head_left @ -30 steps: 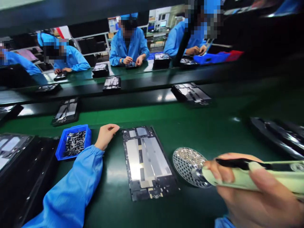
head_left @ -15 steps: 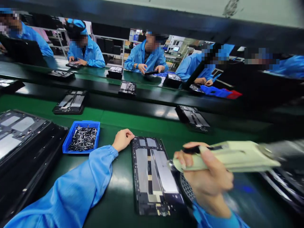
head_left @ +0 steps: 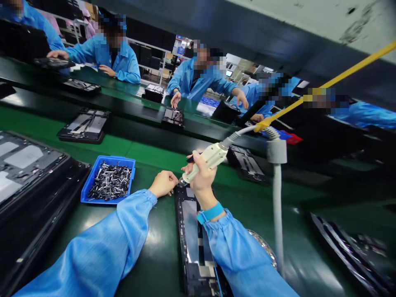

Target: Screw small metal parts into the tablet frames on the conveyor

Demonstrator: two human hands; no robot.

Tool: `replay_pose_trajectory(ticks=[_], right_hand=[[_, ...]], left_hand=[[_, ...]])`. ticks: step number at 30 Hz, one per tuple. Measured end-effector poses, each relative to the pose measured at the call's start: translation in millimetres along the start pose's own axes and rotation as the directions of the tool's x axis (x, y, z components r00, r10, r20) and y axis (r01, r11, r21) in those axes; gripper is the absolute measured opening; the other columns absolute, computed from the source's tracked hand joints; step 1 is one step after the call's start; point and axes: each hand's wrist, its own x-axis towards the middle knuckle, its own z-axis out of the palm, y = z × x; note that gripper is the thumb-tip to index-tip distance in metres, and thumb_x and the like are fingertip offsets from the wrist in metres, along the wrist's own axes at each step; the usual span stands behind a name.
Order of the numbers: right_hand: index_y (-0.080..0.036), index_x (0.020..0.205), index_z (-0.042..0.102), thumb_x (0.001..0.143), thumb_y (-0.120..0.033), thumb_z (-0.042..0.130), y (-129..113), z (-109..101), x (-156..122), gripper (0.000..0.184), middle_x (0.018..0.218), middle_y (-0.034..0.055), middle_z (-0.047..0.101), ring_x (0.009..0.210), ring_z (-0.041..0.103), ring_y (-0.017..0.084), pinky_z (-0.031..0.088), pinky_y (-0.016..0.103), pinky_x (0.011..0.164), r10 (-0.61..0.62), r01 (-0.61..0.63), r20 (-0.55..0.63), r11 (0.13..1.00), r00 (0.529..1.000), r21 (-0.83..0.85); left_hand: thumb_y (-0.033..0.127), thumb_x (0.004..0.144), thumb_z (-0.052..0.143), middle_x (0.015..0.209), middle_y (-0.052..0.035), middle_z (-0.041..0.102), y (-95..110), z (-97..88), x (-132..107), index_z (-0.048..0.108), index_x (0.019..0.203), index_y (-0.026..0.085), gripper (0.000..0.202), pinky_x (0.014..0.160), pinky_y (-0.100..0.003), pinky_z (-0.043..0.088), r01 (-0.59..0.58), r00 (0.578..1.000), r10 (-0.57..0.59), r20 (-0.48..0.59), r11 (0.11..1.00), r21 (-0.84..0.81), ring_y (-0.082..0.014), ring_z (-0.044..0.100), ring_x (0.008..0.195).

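Note:
My right hand [head_left: 202, 175] is wrapped round a cream electric screwdriver [head_left: 213, 156], whose tip points down at the top left corner of an opened tablet [head_left: 189, 222]. Beside that corner, my left hand [head_left: 163, 183] is closed in a pinch; whatever its fingertips hold, if anything, is too small to make out. Grey plates and dark strips show inside the tablet, which lies flat on the green bench, partly covered by my right forearm. Left of my left hand sits a blue bin [head_left: 85, 194] of small dark and silvery parts.
A stack of opened tablets [head_left: 27, 165] stands at the left, more dark panels [head_left: 340, 247] at the right. A grey cable [head_left: 278, 214] hangs from a yellow strap [head_left: 291, 109]. Other tablets lie on the line ahead, with co-workers in blue behind it.
My right hand has swung the screwdriver left and forward, to the tablet's top left corner. My left hand stays pinched there. Across the line, co-workers' arms have reached outward.

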Motion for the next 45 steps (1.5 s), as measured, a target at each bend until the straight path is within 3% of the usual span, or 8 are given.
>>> replay_pose_trajectory(ticks=[17, 23, 26, 28, 30, 33, 40, 45], right_hand=[[-0.020, 0.061, 0.063, 0.070, -0.048, 0.083, 12.3, 1.3, -1.9, 0.035, 0.039, -0.0054, 0.052, 0.034, 0.048, 0.012, 0.054, 0.030, 0.043, 0.001, 0.000, 0.024, 0.999, 1.000, -0.044], [-0.021, 0.069, 0.067, 0.070, -0.055, 0.082, -60.0, -12.9, -4.5, 0.037, 0.039, -0.0089, 0.044, 0.033, 0.044, 0.010, 0.049, 0.030, 0.044, -0.161, 0.170, -0.056, 0.949, 0.985, 0.267], [-0.022, 0.071, 0.071, 0.073, -0.057, 0.082, -102.5, -51.1, -24.1, 0.037, 0.040, -0.0079, 0.044, 0.034, 0.043, 0.010, 0.047, 0.030, 0.045, -0.240, 0.229, 0.007, 0.934, 0.971, 0.275], [-0.021, 0.072, 0.073, 0.073, -0.056, 0.083, -118.3, -83.2, -41.9, 0.036, 0.039, -0.0062, 0.046, 0.033, 0.044, 0.012, 0.045, 0.031, 0.043, -0.243, 0.230, 0.040, 0.951, 0.969, 0.204], [-0.021, 0.071, 0.076, 0.072, -0.054, 0.085, -125.2, -115.6, -58.2, 0.034, 0.038, -0.0047, 0.048, 0.032, 0.045, 0.014, 0.045, 0.032, 0.041, -0.215, 0.210, 0.030, 0.971, 0.976, 0.111], [-0.022, 0.069, 0.078, 0.072, -0.053, 0.083, -127.8, -158.4, -73.9, 0.031, 0.038, -0.0031, 0.049, 0.032, 0.047, 0.015, 0.044, 0.032, 0.040, -0.174, 0.174, -0.065, 0.985, 0.983, 0.003], [-0.022, 0.071, 0.071, 0.071, -0.056, 0.083, -116.4, -207.7, -88.4, 0.037, 0.039, -0.0066, 0.045, 0.032, 0.042, 0.012, 0.043, 0.031, 0.040, -0.199, 0.194, -0.268, 0.980, 0.943, -0.047], [-0.023, 0.076, 0.067, 0.070, -0.053, 0.086, -101.5, -210.9, -93.5, 0.036, 0.041, -0.0082, 0.049, 0.033, 0.044, 0.012, 0.047, 0.030, 0.041, -0.111, 0.117, -0.332, 0.993, 0.937, -0.003]], left_hand=[[0.004, 0.078, 0.066, 0.051, 0.0026, 0.057, -2.8, 1.9, 1.8, 0.063, 0.071, 0.014, 0.013, 0.045, -0.016, 0.046, 0.033, 0.999, -0.033, -0.034, 0.999, 0.000, -0.0109, 0.059, 0.045], [0.007, 0.085, 0.064, 0.064, -0.0032, 0.065, 8.8, -8.6, -1.1, 0.062, 0.073, 0.013, 0.014, 0.050, -0.023, 0.053, -0.021, 0.994, 0.036, -0.100, 0.989, 0.150, -0.0128, 0.062, 0.049], [0.011, 0.092, 0.058, 0.088, -0.0122, 0.074, 11.8, -1.8, -29.5, 0.069, 0.090, 0.013, 0.012, 0.079, -0.039, 0.065, -0.103, 0.974, 0.150, -0.168, 0.961, 0.258, -0.0228, 0.076, 0.082], [0.015, 0.094, 0.058, 0.118, -0.0164, 0.074, 3.2, 15.3, -63.5, 0.072, 0.109, 0.016, 0.021, 0.107, -0.047, 0.058, -0.294, 0.924, 0.365, -0.116, 0.870, 0.396, -0.0280, 0.071, 0.119], [0.027, 0.093, 0.064, 0.143, -0.0174, 0.065, -13.2, 39.5, -100.9, 0.070, 0.128, 0.020, 0.035, 0.120, -0.052, 0.048, -0.568, 0.788, 0.599, 0.143, 0.618, 0.544, -0.0324, 0.057, 0.140], [0.049, 0.094, 0.067, 0.153, -0.0168, 0.058, -35.6, 71.1, -139.2, 0.062, 0.145, 0.020, 0.058, 0.123, -0.059, 0.043, -0.752, 0.621, 0.606, 0.497, 0.280, 0.597, -0.0387, 0.050, 0.147], [0.061, 0.091, 0.068, 0.160, -0.0203, 0.050, -41.7, 75.1, -132.3, 0.058, 0.150, 0.016, 0.075, 0.120, -0.070, 0.040, -0.721, 0.595, 0.541, 0.594, 0.033, 0.692, -0.0478, 0.041, 0.151], [0.025, 0.100, 0.050, 0.159, -0.0212, 0.050, -38.6, 69.2, -94.5, 0.056, 0.153, 0.012, 0.054, 0.118, -0.072, 0.039, -0.601, 0.619, 0.624, 0.477, -0.015, 0.799, -0.0488, 0.041, 0.151]])
